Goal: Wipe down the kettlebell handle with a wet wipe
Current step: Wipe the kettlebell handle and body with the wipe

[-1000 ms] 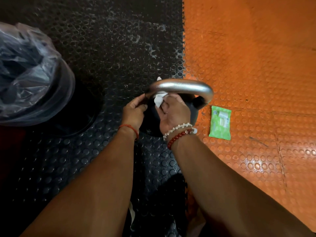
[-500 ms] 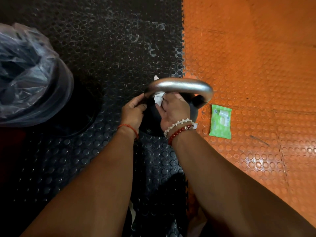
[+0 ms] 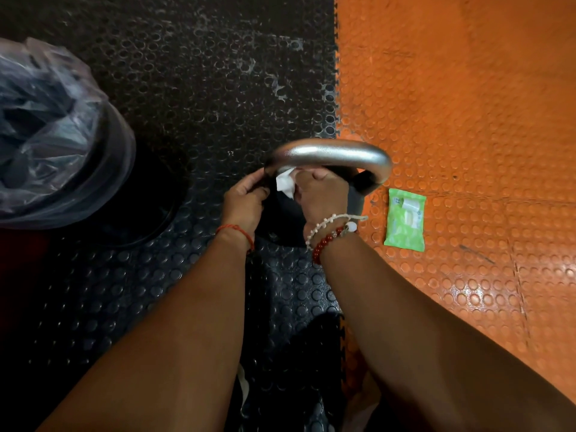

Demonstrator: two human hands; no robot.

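Observation:
A black kettlebell (image 3: 282,213) stands on the floor where the black and orange mats meet, its silver handle (image 3: 330,154) arching across the top. My right hand (image 3: 322,194) holds a white wet wipe (image 3: 285,182) against the underside of the handle near its left end. My left hand (image 3: 244,199) grips the kettlebell's left side just below the handle's left leg. Most of the kettlebell's body is hidden behind both hands.
A green wet-wipe pack (image 3: 405,219) lies flat on the orange studded mat (image 3: 467,104) right of the kettlebell. A bin lined with a clear plastic bag (image 3: 53,135) stands at the left on the black studded mat (image 3: 202,73).
My right hand has worked the wipe slightly along the underside of the handle. The wipe now shows more below the bar. My left hand and the kettlebell stay in place.

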